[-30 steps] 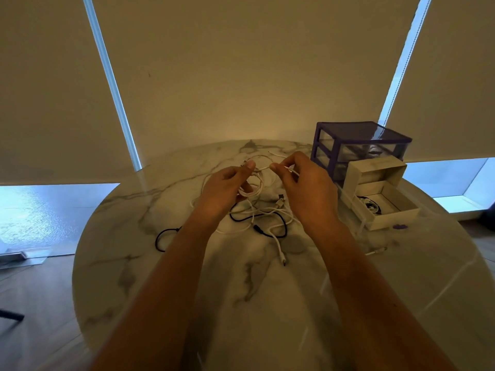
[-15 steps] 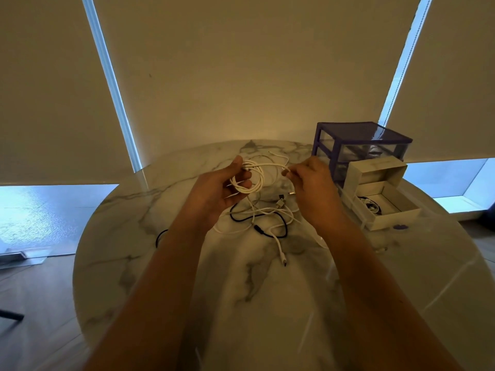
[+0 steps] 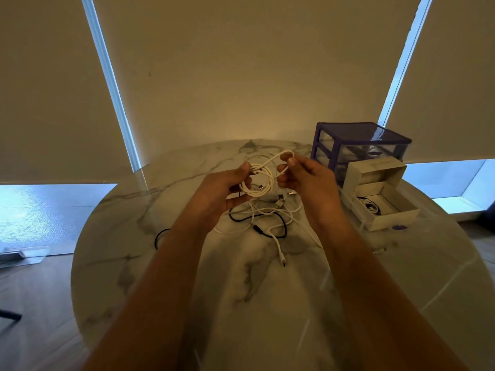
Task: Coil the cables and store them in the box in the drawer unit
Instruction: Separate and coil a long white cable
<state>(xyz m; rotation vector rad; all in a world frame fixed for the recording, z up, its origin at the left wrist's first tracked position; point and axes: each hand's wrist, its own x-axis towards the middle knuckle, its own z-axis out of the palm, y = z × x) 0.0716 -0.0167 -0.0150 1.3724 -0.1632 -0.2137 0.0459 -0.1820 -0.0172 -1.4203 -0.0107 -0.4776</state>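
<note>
Left hand (image 3: 222,188) gripping coiled white cable (image 3: 258,180), right hand (image 3: 302,178) pinching its loop

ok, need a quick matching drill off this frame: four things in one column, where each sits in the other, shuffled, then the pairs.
Things
1. white cable coil
2. black cable
3. white box
4. purple drawer unit

Places
A. far right of the marble table, behind the box
B. held up between left hand and right hand
C. open, in front of the unit
D. loose on the table under the hands

Pairs: 1-B, 2-D, 3-C, 4-A
</note>
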